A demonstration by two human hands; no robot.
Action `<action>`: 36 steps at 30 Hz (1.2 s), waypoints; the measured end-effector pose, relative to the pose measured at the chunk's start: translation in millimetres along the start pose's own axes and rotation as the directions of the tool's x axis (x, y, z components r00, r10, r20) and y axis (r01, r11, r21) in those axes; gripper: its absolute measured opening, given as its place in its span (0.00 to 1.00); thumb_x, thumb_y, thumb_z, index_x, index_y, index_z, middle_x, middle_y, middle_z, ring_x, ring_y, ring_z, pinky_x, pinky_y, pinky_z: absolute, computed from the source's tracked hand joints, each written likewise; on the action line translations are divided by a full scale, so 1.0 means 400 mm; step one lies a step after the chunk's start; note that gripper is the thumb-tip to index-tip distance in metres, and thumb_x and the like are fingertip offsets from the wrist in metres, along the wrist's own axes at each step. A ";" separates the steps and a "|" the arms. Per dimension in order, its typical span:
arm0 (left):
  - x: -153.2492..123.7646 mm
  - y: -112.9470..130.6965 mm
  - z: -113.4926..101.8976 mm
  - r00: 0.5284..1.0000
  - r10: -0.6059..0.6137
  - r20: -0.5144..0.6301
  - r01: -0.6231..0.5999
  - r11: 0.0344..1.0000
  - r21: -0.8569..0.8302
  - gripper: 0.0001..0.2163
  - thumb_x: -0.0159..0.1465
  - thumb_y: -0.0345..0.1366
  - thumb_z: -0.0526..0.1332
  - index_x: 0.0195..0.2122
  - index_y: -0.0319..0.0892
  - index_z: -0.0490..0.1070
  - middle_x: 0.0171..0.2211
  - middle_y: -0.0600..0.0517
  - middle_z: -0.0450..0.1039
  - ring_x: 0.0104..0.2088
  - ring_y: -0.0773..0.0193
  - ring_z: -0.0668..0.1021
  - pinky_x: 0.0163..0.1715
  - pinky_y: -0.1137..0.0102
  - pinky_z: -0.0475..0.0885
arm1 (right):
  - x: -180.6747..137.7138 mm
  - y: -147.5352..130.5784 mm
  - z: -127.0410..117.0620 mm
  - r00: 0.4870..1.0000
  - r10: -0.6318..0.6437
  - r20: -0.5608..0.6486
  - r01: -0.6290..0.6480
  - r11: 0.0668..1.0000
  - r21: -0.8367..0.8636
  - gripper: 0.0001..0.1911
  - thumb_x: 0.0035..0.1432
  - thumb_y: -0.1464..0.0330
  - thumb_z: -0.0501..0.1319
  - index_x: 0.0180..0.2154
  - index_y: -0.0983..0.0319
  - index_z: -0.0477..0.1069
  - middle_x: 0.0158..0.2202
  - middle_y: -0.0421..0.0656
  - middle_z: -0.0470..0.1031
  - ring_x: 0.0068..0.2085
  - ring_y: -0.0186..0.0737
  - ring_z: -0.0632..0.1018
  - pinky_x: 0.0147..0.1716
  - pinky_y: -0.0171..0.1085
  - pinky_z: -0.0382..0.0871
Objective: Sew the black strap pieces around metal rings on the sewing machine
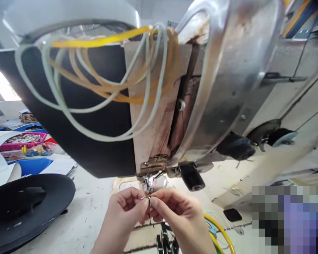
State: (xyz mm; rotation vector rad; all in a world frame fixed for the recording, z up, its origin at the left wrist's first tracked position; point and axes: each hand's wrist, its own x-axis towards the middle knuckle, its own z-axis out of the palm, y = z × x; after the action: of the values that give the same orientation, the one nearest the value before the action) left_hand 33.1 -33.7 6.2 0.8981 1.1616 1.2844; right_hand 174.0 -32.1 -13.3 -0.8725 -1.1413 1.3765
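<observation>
A large sewing machine head fills the upper view, seen from close below. Its needle and presser-foot area hangs just above my hands. My left hand and my right hand meet fingertip to fingertip under the needle. Both pinch a thin dark thread and a small metal part I cannot make out clearly. The thread runs down between my thumbs. Fingers of both hands are curled closed.
Loops of white and yellow tubing hang across the machine's dark face. A black round disc lies at the lower left on the white table. Colourful trays sit far left. A yellow cord curves at the lower right.
</observation>
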 end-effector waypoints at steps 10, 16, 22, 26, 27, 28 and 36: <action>0.086 -0.006 -0.001 0.990 -0.119 -0.081 0.104 0.980 -0.169 0.06 0.49 0.33 0.73 0.23 0.37 0.77 0.20 0.52 0.75 0.20 0.70 0.75 0.20 0.78 0.70 | 0.045 -0.010 -0.091 0.696 -0.633 0.338 0.619 0.292 -0.729 0.18 0.60 0.74 0.58 0.49 0.53 0.78 0.36 0.45 0.81 0.27 0.38 0.81 0.25 0.31 0.77; 0.098 -0.011 -0.003 0.979 -0.150 -0.140 0.126 0.978 -0.169 0.08 0.47 0.30 0.76 0.20 0.37 0.77 0.17 0.50 0.76 0.18 0.68 0.77 0.18 0.78 0.72 | 0.063 0.015 -0.101 0.622 -0.662 0.419 0.638 0.118 -0.761 0.19 0.60 0.74 0.57 0.50 0.53 0.77 0.34 0.44 0.82 0.26 0.40 0.82 0.25 0.32 0.79; 0.094 -0.009 0.000 0.973 -0.187 -0.137 0.158 0.967 -0.199 0.07 0.47 0.29 0.75 0.19 0.36 0.78 0.16 0.49 0.77 0.17 0.70 0.77 0.18 0.79 0.71 | 0.067 0.026 -0.110 0.571 -0.679 0.462 0.612 -0.024 -0.791 0.19 0.56 0.75 0.58 0.47 0.53 0.77 0.33 0.43 0.82 0.23 0.41 0.80 0.21 0.35 0.76; 0.094 -0.010 -0.007 0.984 -0.147 -0.105 0.129 0.978 -0.163 0.08 0.46 0.32 0.75 0.20 0.35 0.78 0.18 0.49 0.77 0.19 0.69 0.76 0.20 0.78 0.71 | 0.065 0.009 -0.110 0.589 -0.648 0.484 0.618 -0.025 -0.786 0.20 0.58 0.74 0.57 0.49 0.53 0.76 0.33 0.43 0.83 0.22 0.41 0.80 0.20 0.36 0.75; 0.097 -0.010 -0.009 0.987 -0.129 -0.092 0.114 0.982 -0.148 0.08 0.46 0.32 0.75 0.20 0.35 0.78 0.19 0.49 0.77 0.20 0.70 0.76 0.21 0.78 0.71 | 0.063 0.003 -0.109 0.606 -0.635 0.480 0.620 -0.001 -0.784 0.21 0.59 0.74 0.56 0.51 0.53 0.75 0.33 0.43 0.83 0.23 0.41 0.81 0.21 0.36 0.75; 0.100 -0.008 -0.011 0.990 -0.115 -0.077 0.104 0.986 -0.130 0.08 0.47 0.33 0.75 0.21 0.35 0.78 0.19 0.50 0.76 0.20 0.70 0.76 0.21 0.78 0.71 | 0.060 -0.003 -0.108 0.625 -0.622 0.471 0.623 0.035 -0.781 0.21 0.59 0.74 0.56 0.52 0.53 0.74 0.33 0.44 0.82 0.24 0.42 0.81 0.23 0.36 0.76; 0.117 0.035 -0.029 0.984 -0.156 0.089 0.160 0.987 -0.033 0.11 0.45 0.35 0.74 0.20 0.37 0.74 0.19 0.55 0.72 0.19 0.73 0.71 0.19 0.80 0.67 | -0.026 -0.026 -0.123 0.730 -0.655 0.194 0.558 0.409 -0.722 0.17 0.64 0.79 0.57 0.49 0.57 0.74 0.40 0.44 0.78 0.39 0.39 0.80 0.38 0.35 0.74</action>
State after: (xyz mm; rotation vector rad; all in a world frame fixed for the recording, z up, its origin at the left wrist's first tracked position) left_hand 14.8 13.0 10.8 0.8072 1.1129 1.1263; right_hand 225.0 -35.1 -17.3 -0.9223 -1.7518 0.1693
